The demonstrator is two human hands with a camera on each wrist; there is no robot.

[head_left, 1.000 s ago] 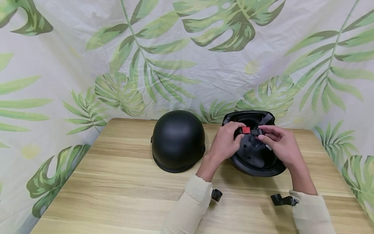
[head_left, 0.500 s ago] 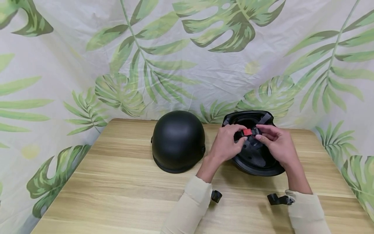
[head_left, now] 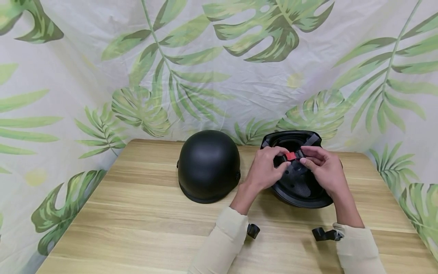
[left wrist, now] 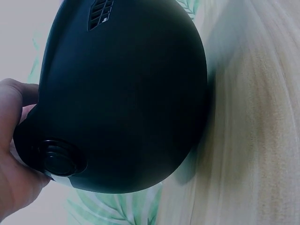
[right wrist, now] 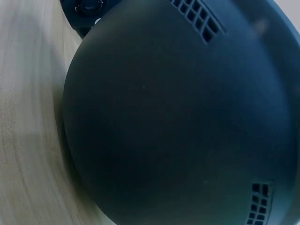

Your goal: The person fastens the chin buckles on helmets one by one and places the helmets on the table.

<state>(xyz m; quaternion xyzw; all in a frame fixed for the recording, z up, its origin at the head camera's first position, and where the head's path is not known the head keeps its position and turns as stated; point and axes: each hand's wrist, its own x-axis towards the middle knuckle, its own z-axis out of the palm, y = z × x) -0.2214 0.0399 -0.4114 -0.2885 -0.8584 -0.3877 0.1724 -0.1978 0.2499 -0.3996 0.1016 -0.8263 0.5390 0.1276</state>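
A black helmet (head_left: 302, 199) lies upturned at the right of the table, its hollow and lining facing up. Over that opening, a red-and-black chin strap buckle (head_left: 291, 156) is held between two hands. The left hand (head_left: 265, 167) pinches its red side between thumb and fingers. On the black side, the right hand (head_left: 326, 169) does the same. In the left wrist view, the helmet's outer shell (left wrist: 126, 98) hides most of the left hand (left wrist: 18, 159). The shell (right wrist: 178, 117) fills the right wrist view, where the right hand does not show.
A second black helmet (head_left: 208, 165) stands dome up to the left of the left hand. Both helmets rest on a wooden table (head_left: 147, 213). A leaf-printed cloth (head_left: 191, 87) hangs behind and beside it. Black wrist mounts (head_left: 253, 231) stick out from the sleeves.
The right hand has moved left towards the left hand. The gap between the buckle's red and black parts has closed up. The left hand has barely shifted.
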